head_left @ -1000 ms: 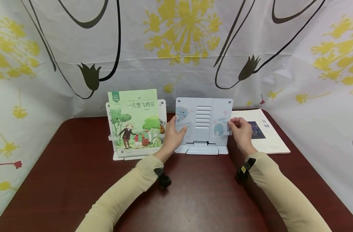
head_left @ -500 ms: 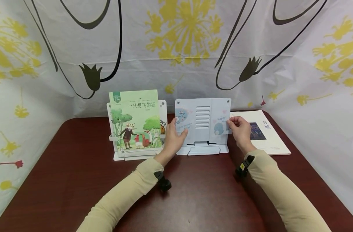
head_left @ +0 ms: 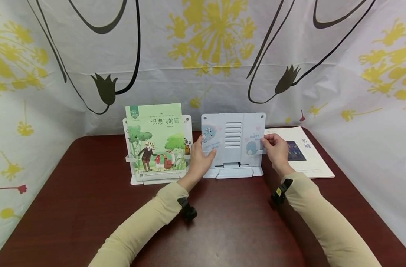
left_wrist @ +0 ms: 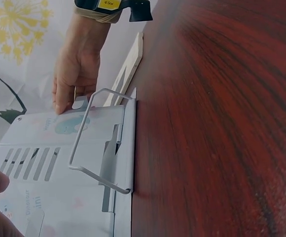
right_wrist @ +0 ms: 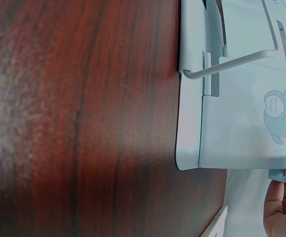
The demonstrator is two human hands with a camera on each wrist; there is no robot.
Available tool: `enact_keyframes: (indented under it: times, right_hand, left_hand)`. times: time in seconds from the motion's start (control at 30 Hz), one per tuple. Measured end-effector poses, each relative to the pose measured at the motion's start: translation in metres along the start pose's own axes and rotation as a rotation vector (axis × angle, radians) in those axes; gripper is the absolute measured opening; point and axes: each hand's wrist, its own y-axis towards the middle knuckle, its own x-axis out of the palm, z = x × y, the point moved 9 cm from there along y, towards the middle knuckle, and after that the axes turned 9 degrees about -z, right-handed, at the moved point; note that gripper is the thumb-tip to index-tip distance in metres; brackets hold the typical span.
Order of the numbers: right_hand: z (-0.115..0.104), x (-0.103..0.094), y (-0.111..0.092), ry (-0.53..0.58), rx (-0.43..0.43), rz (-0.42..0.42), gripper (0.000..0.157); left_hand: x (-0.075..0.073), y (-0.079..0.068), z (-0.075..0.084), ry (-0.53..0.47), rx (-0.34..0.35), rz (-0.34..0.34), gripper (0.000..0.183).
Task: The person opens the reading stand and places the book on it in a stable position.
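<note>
A pale blue metal book stand (head_left: 233, 155) stands upright at the middle of the table, printed with small cartoon animals and slotted down its centre. My left hand (head_left: 199, 158) grips its left edge, thumb across the front and fingers going behind. At the opposite edge, my right hand (head_left: 277, 151) pinches the stand by its side clip (head_left: 262, 151). The wrist views show the wire page holder (left_wrist: 77, 143) folded out in front of the panel. The right hand's fingers (right_wrist: 282, 195) appear beneath the clip in the right wrist view.
To the left, a green picture book (head_left: 156, 137) leans on a second, white book stand (head_left: 187, 128). A white magazine (head_left: 311, 159) with a dark picture lies flat at the right, partly behind the right hand. Patterned fabric (head_left: 203, 89) hangs behind the dark red table (head_left: 223, 222).
Between one second and half a second ago, the stand's right edge shifted slightly left, with both hands staying on it. Since then hands and stand have held still.
</note>
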Motion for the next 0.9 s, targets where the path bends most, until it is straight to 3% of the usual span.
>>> enact_keyframes:
  times: [0.17,0.3,0.43,0.57,0.67,0.73,0.9]
  right_hand:
    - [0.002,-0.002,-0.001,0.000,0.004,-0.011,0.025]
    - [0.003,-0.004,-0.001,0.024,0.009,-0.055,0.026]
    - [0.006,-0.021,-0.003,0.049,-0.010,-0.044,0.027]
    - [0.018,-0.053,-0.006,0.034,-0.008,0.022,0.025]
    - [0.030,-0.080,-0.009,-0.004,0.016,0.082,0.023]
    - [0.037,-0.097,-0.011,-0.045,0.031,0.112,0.023]
    - [0.051,-0.128,-0.015,-0.190,0.041,0.145,0.029]
  left_hand:
    - [0.001,-0.001,0.000,-0.013,-0.004,-0.016,0.071]
    - [0.000,-0.002,0.003,-0.018,0.035,0.008,0.072]
    - [-0.003,-0.006,0.015,-0.029,0.139,0.069,0.070]
    - [0.002,-0.014,0.035,-0.061,0.282,0.093,0.066]
    - [0.018,-0.023,0.053,-0.171,0.367,0.000,0.062]
    - [0.035,-0.030,0.062,-0.274,0.379,-0.101,0.058]
    - [0.089,-0.053,0.071,-0.442,0.252,-0.344,0.049]
